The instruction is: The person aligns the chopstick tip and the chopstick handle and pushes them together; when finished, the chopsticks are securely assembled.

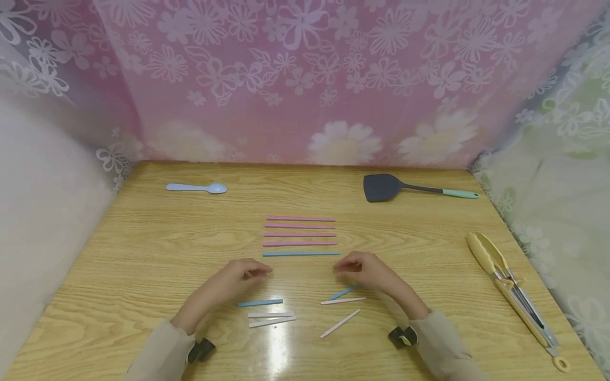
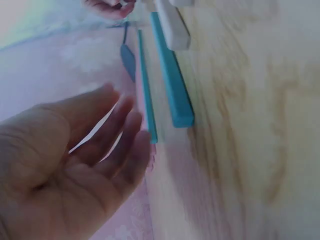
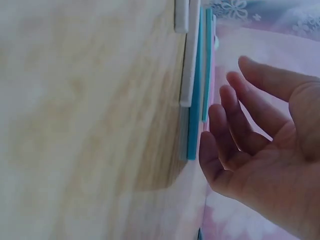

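Note:
Several pink chopsticks (image 1: pixel 300 226) lie in parallel, with a blue chopstick (image 1: pixel 301 254) laid alongside on their near side. My left hand (image 1: pixel 240 274) hovers just below that blue chopstick's left end, fingers loosely bent and holding nothing. Just below its right end is my right hand (image 1: pixel 359 270), also empty, with thumb and fingers apart in the right wrist view. Closer to me, a blue stick (image 1: pixel 260 303) and white sticks (image 1: pixel 271 315) lie on the left. On the right are another blue stick (image 1: pixel 344 292), partly hidden by the right hand, and white sticks (image 1: pixel 340 324).
A light blue spoon (image 1: pixel 196 188) lies at the back left of the wooden table (image 1: pixel 119 254). At the back right is a dark spatula (image 1: pixel 383 188) with a green handle. Yellow-tipped tongs (image 1: pixel 514 296) lie along the right side. Floral curtains (image 1: pixel 305 79) surround the table.

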The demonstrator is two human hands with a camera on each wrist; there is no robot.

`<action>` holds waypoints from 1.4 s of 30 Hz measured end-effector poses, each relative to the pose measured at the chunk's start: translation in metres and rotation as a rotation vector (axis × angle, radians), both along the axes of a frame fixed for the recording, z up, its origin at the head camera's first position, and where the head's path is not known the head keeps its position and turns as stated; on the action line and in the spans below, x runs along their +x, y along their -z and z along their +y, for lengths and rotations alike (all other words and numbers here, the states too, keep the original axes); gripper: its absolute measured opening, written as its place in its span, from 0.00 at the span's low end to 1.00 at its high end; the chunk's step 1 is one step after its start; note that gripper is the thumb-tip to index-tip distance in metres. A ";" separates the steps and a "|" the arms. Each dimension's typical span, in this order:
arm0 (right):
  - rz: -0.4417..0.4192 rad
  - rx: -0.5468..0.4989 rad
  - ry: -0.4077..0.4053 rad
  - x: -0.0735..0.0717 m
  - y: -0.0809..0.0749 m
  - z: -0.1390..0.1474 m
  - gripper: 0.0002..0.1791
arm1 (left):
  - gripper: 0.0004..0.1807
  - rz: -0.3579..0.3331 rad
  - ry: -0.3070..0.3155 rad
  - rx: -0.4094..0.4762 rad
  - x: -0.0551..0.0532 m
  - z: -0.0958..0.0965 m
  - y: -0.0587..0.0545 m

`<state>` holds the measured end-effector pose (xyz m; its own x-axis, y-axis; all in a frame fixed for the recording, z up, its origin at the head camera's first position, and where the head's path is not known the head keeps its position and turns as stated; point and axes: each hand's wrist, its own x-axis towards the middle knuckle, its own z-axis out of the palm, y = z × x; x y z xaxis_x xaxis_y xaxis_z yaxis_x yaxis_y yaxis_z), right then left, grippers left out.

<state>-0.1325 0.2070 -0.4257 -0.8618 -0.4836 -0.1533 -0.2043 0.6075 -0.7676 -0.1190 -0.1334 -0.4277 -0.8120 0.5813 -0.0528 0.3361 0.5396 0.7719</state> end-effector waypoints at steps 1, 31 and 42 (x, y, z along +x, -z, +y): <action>-0.015 -0.004 -0.003 0.002 0.000 0.002 0.11 | 0.14 -0.021 0.007 0.002 0.003 -0.002 0.000; 0.022 0.050 -0.032 0.020 0.002 0.023 0.05 | 0.08 -0.050 0.014 -0.033 0.029 0.000 0.004; 0.022 0.080 -0.037 0.019 0.000 0.018 0.02 | 0.07 -0.040 0.015 -0.026 0.028 0.000 0.005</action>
